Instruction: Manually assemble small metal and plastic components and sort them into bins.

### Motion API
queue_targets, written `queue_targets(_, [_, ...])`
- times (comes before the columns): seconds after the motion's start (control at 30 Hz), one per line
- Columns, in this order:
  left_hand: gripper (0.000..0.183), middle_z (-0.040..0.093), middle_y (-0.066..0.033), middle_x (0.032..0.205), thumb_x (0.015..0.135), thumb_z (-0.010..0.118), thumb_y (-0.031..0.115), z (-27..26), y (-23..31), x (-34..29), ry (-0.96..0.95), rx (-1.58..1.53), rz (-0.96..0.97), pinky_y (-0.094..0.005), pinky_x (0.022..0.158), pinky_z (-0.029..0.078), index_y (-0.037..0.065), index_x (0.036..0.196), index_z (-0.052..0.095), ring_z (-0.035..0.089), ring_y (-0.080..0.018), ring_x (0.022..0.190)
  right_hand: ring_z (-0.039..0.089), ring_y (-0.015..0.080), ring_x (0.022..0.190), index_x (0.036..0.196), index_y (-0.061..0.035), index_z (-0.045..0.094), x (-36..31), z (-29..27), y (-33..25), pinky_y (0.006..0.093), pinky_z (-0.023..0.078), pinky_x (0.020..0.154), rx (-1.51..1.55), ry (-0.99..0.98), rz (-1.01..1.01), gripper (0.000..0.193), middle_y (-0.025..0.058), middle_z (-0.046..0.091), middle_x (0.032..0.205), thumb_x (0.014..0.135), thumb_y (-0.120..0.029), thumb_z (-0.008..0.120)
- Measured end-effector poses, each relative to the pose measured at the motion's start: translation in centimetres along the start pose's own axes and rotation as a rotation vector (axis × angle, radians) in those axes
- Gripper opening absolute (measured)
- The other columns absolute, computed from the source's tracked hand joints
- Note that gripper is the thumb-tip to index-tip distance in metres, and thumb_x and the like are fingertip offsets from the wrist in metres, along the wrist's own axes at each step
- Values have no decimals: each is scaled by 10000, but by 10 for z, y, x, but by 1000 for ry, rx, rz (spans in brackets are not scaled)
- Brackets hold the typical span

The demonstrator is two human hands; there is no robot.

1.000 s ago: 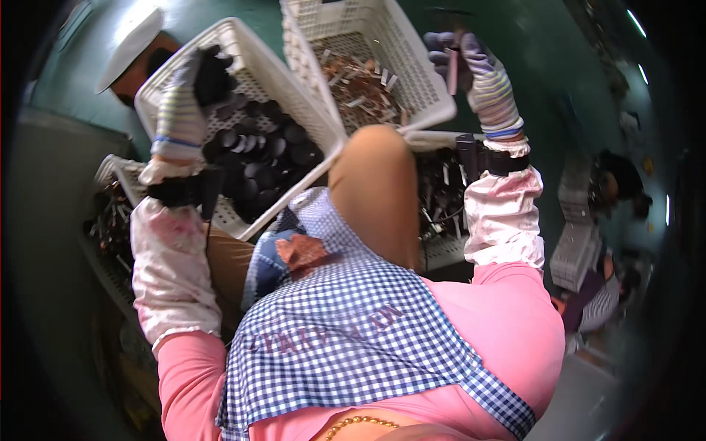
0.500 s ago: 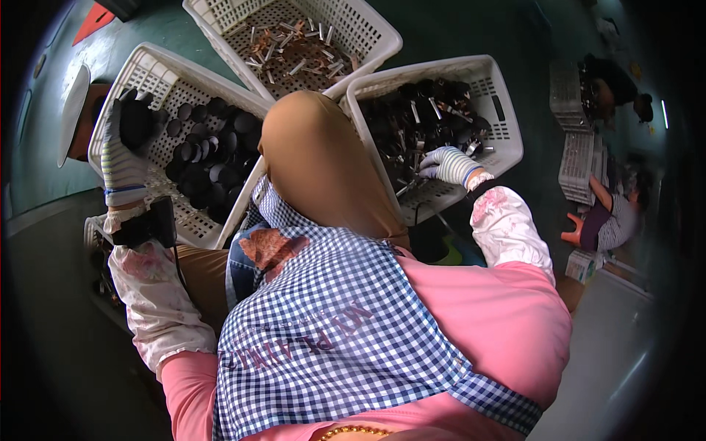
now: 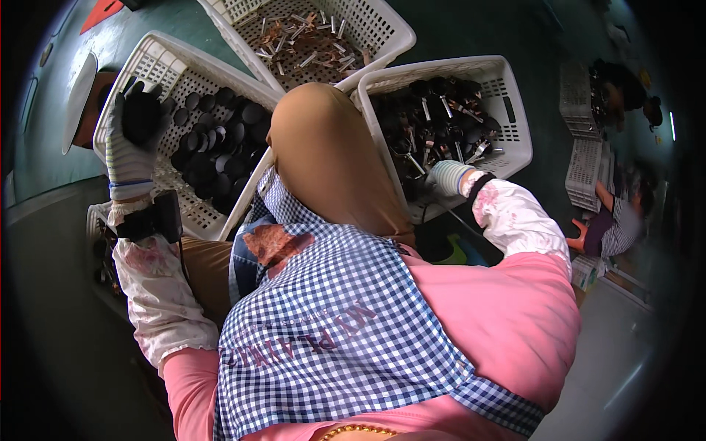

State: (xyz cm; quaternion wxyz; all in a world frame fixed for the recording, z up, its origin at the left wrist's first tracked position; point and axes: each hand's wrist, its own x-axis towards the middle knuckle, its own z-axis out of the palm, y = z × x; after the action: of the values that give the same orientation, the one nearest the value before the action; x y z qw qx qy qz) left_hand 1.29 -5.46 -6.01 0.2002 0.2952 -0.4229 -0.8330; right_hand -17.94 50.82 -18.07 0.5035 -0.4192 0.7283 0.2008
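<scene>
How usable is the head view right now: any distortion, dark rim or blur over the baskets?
Head view: strong fisheye bend, black vignette around the rim; the left hand at the left basket is sharp and evenly lit; the right hand dips into the shadowed right basket; far right edge dim, soft.

Three white baskets sit in front of the person: one (image 3: 158, 62) of black round caps at left, one (image 3: 382, 33) of thin metal pieces at top, one (image 3: 507, 95) of dark metal-and-black parts at right. Two gloved hands show, the left (image 3: 132, 140) and the right (image 3: 445, 176). One other person (image 3: 614, 224) sits at the right edge, beside a stack of crates (image 3: 585, 158).
</scene>
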Motion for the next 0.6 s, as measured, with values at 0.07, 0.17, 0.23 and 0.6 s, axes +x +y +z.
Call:
queue_targets(0.07, [453,651,-158,1171,952,603,395,-6,5,2,-119,-79,-26,-417,876,567,40,1233,615,618,-298,1072,687,344,939,1095,-178,740,-16,-24,4,417,532,866,124,33,-58,303,132,730,989,802,-239,689])
queue_targets(0.17, [527,605,-194,1272,960,587,408,-5,14,-2,-387,-291,-115,-465,951,532,11,1306,561,580,-342,1161,698,309,917,1058,-106,731,-29,-81,9,397,531,854,281,265,-106,260,126,735,976,847,-250,686])
queue_targets(0.23, [570,574,-225,1317,960,587,385,0,15,-10,-380,-396,-108,-506,1051,459,-31,1343,518,539,-384,1228,699,251,889,1062,-76,722,-30,-123,6,359,529,847,503,482,-115,235,120,736,966,901,-239,666])
queue_targets(0.6, [463,611,-186,1275,954,619,202,20,16,-11,-329,-278,62,-484,997,503,-1,1355,508,586,-373,1196,657,215,994,1160,-55,680,91,-340,-46,326,489,905,436,757,-230,342,107,720,1074,954,-324,627])
